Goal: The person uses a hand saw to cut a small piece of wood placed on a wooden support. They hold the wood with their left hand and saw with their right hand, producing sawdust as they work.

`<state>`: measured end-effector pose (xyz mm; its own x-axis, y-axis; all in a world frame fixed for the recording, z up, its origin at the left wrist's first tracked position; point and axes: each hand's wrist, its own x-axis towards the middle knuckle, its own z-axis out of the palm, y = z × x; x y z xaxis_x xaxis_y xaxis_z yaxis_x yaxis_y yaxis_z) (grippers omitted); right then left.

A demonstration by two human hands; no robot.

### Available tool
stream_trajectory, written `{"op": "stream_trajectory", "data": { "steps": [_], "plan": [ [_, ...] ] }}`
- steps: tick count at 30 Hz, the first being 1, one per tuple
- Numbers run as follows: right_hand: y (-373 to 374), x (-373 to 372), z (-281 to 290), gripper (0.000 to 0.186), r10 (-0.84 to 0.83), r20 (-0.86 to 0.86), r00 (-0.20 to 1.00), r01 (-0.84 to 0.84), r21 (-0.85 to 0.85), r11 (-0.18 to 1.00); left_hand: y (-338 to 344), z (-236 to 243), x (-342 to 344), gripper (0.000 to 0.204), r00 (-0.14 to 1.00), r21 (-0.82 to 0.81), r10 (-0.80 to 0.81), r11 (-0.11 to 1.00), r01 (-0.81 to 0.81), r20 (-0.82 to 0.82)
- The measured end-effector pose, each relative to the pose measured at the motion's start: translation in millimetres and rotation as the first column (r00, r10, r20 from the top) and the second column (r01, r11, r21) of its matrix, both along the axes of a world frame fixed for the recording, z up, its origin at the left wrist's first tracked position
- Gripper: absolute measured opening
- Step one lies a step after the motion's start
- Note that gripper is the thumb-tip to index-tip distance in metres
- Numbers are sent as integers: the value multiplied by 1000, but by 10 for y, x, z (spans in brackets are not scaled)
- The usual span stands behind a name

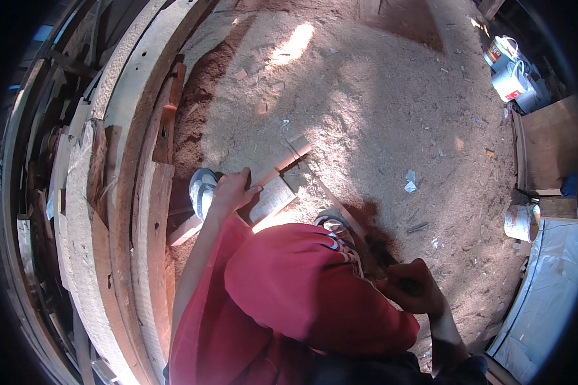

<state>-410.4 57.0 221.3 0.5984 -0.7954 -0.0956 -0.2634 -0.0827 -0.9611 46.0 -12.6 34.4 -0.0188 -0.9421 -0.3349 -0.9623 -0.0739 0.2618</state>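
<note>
While I crouch on the sawdust floor (379, 109), my left hand (232, 191) presses flat, fingers spread, on a wooden plank (273, 192) lying between my shoes. My right hand (412, 287) is curled tight around a dark tool handle (382, 253) beside my knee, near the plank.

Curved timbers (125, 212) wall left; sawdust floor (379, 102) open ahead; buckets (510, 77) far right
</note>
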Motion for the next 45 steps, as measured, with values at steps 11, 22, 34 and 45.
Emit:
{"op": "stream_trajectory", "data": {
  "steps": [11,22,34,45],
  "plan": [
    [-102,-151,-123,24,82,-91,992,-82,10,997,-17,8,36,54,1000,33,-10,999,10,29],
    [-78,109,-453,35,-8,-74,997,23,213,977,-62,10,5,55,1000,46,-20,999,20,19],
    [-40,77,-274,33,-27,-77,997,48,277,960,-28,-75,115,54,999,8,-30,1000,30,-12],
    [-103,186,-349,36,-71,9,997,67,265,962,-51,19,-4,53,1000,38,-6,999,6,19]
  ]
}}
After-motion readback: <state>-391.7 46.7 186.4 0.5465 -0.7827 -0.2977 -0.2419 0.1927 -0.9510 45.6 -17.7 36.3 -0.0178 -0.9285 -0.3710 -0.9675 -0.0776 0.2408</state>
